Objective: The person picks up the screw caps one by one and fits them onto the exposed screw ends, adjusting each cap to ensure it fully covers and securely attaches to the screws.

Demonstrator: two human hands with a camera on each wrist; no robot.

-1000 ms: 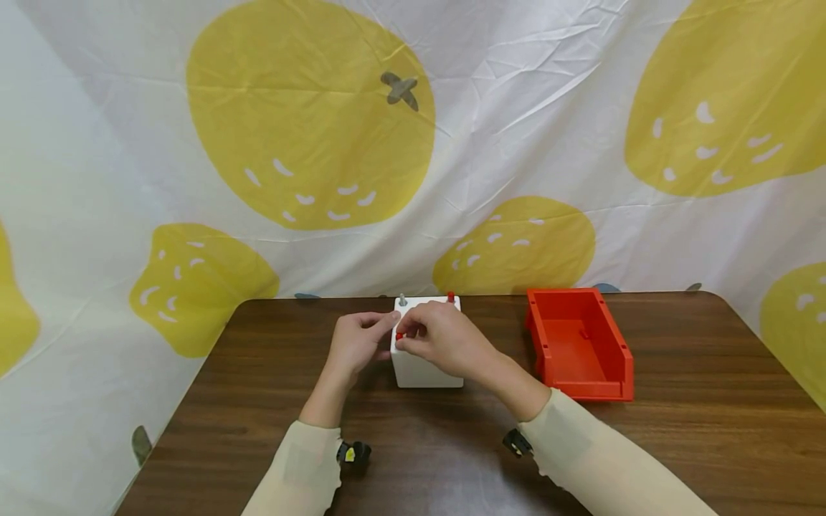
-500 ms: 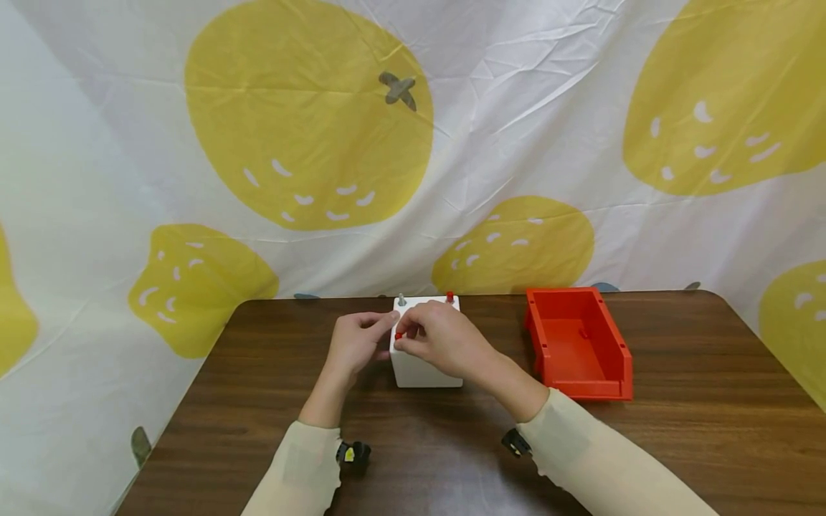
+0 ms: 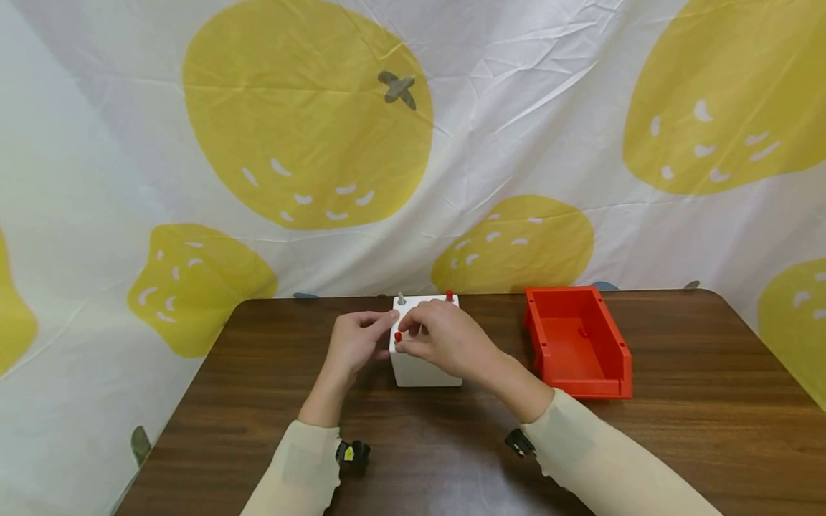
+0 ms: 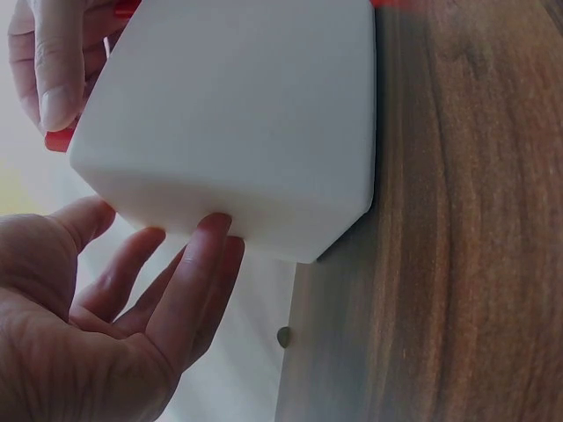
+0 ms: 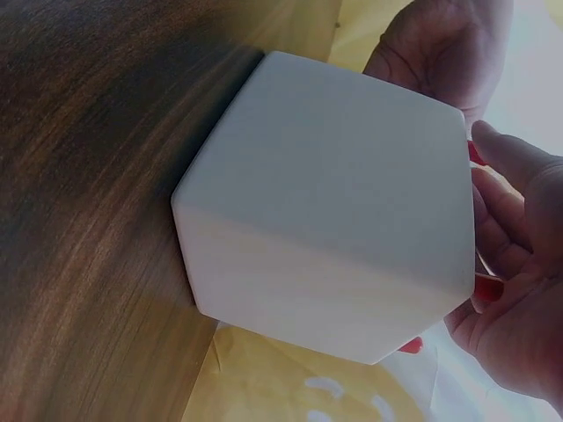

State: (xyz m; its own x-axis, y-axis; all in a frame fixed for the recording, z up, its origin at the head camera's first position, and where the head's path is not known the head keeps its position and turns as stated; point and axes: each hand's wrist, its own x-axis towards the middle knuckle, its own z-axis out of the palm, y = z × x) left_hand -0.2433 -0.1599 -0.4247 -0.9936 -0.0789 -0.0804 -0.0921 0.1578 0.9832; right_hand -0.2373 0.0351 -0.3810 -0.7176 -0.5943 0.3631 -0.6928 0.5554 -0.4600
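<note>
A white box (image 3: 426, 369) stands on the table with small red caps on its top. My right hand (image 3: 448, 337) pinches the red cap (image 3: 398, 336) at the near left corner between thumb and index finger. In the left wrist view, that thumb lies against the red cap (image 4: 58, 140). My left hand (image 3: 353, 344) rests its fairly straight fingertips on the box's left side, the thumb at its top edge. A bare metal stud (image 3: 401, 299) rises at the far left corner; another red cap (image 3: 449, 294) sits far right. A further red cap (image 5: 488, 287) shows beneath my right hand.
To the right stands an open red bin (image 3: 581, 351) with a tiny red piece (image 3: 584, 332) inside. Behind the wooden table (image 3: 439, 459) hangs a white cloth (image 3: 484, 143) printed with yellow fruit.
My right index finger has drawn slightly back, so more of the near-left red cap shows. The left hand and the box look the same as before.
</note>
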